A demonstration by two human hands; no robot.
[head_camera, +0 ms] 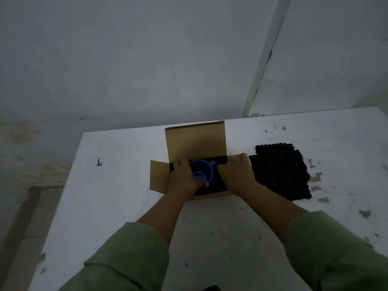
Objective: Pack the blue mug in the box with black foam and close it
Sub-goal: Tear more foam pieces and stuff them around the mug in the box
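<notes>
An open cardboard box point(195, 141) stands on the white table, its back flap raised and its left flap folded out. Black foam point(218, 186) lines its inside. The blue mug point(201, 172) is over the box opening, mouth facing me and handle pointing to the back right. My left hand point(183, 179) grips the mug round its left side and bottom. On the right edge of the box lies my right hand point(236, 173), its fingers curled over the right flap; what they hold is hard to tell in the dim light.
A loose sheet of black bumpy foam point(281, 171) lies on the table point(117, 185) just right of the box. The table top is scuffed with paint chips on the right. A white wall rises behind, and the table's left edge drops to the floor.
</notes>
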